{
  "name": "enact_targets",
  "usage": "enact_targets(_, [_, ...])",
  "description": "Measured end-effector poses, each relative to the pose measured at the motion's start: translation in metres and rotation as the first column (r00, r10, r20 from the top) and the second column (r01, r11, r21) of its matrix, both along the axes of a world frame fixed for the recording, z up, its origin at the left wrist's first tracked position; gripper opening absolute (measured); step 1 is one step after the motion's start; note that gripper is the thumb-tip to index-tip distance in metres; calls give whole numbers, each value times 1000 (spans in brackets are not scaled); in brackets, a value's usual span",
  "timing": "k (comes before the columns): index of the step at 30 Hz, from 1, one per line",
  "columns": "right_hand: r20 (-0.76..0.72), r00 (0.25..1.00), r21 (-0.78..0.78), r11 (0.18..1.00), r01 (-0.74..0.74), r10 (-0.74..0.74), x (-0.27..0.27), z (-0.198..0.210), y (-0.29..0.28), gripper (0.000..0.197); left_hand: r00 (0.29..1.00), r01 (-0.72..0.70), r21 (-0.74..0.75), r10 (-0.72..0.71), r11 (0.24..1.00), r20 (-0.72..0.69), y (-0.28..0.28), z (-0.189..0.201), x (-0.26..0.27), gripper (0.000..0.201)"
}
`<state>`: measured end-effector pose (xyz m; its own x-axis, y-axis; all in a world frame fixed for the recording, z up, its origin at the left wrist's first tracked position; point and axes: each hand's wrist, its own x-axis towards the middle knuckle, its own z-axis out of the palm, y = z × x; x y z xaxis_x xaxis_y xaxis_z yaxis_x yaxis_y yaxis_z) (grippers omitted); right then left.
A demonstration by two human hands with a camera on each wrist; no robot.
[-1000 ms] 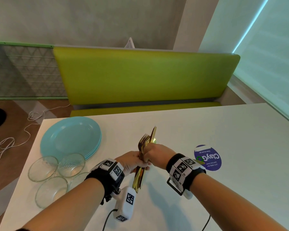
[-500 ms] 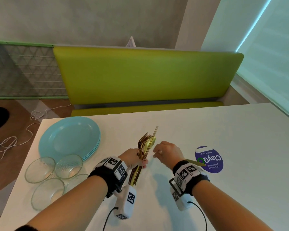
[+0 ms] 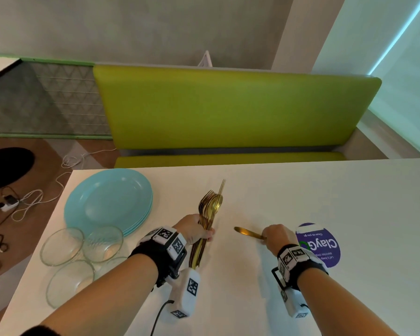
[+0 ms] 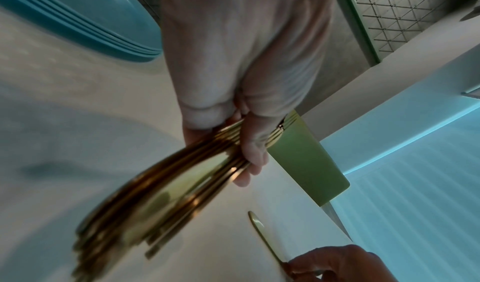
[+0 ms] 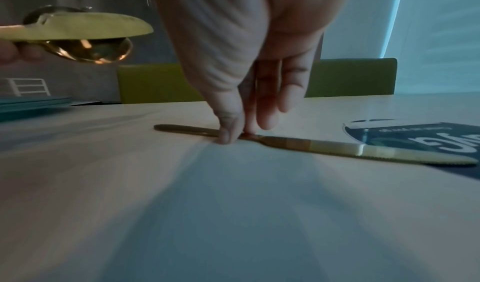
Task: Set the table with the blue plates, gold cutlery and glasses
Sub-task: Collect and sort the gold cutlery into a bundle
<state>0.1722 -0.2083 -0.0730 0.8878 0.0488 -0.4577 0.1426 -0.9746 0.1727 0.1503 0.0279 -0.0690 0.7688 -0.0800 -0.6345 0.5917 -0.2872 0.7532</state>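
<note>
The left hand [image 3: 194, 229] is closed round a bundle of gold cutlery [image 3: 207, 221], fingers and thumb wrapped about the handles at mid-length, the fork tines and a spoon bowl pointing away from the person and the handle ends fanning out below the wrist; the bundle is lifted off the white worktop [image 3: 264, 190], and in the left wrist view the near ends are blurred; the right hand [image 3: 275, 237] is down at the worktop, thumb and forefinger pinching a single gold knife [image 5: 298, 145] near its middle, the other fingers straight and loosely spread; the knife lies flat on the worktop, its handle end toward the left hand, its serrated blade resting across the edge of a round purple sticker [image 3: 321, 246]; the two hands are apart, with bare worktop between them; at the left end of the worktop sits a stack of blue plates [image 3: 108, 202], nothing on the top one; just in front of the stack, touching or nearly touching it, stand four clear glass bowls [image 3: 83, 258] clustered together, each with nothing in it; behind the worktop runs a green bench seat [image 3: 228, 107].
</note>
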Motion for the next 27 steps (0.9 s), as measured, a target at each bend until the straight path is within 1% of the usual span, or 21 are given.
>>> enact_targets(3, [-7,997,-35,997,-73,72,2,0,0,27,1000,-19,15,19,1000,-20,0,-2,5,59])
enact_targets(5, [-30,992,-66,990,-121,120,4,1,1,28,999,-30,19,30,999,-17,-1,-4,8,70])
enact_targets(6, [-39,988,-79,986,-150,147,5,2,2,28,999,-41,17,41,999,-22,-1,-5,11,73])
enact_targets(7, [-45,985,-86,981,-172,169,5,4,3,28,999,-42,18,42,999,-22,-3,-1,12,70])
enact_targets(10, [-33,979,-87,976,-201,199,4,6,7,28,999,-47,9,47,999,-6,-8,7,14,49])
enact_targets(13, [-11,978,-86,974,-211,210,1,5,12,28,999,-43,6,43,999,6,-11,7,15,44])
enact_targets(14, [-9,974,-91,970,-225,225,0,5,14,28,999,-45,3,45,999,8,-11,6,15,39])
enact_targets(16, [23,955,-53,955,-293,294,-1,6,19,29,998,-57,-10,57,998,20,-12,3,15,22])
enact_targets(17, [58,935,-19,937,-350,351,-3,8,22,28,998,-62,-18,62,998,23,-13,4,14,18])
enact_targets(19, [195,850,31,863,-504,489,-10,18,31,16,998,-63,-23,64,998,28,-14,5,12,18])
enact_targets(20, [228,817,29,835,-549,530,-14,22,33,18,998,-53,-15,53,998,31,-15,7,11,20])
enact_targets(21, [240,789,28,808,-588,565,-17,24,32,24,999,-40,-8,41,999,35,-15,9,9,23])
enact_targets(23, [275,760,46,781,-622,589,-21,26,31,29,999,-9,-5,9,1000,38,-16,12,1,25])
enact_targets(25, [313,710,30,740,-671,631,-34,37,37,29,998,41,-24,-39,999,47,-17,16,-12,20])
enact_targets(27, [342,694,48,726,-686,633,-49,46,46,29,994,98,-48,-95,994,53,-16,22,-28,16])
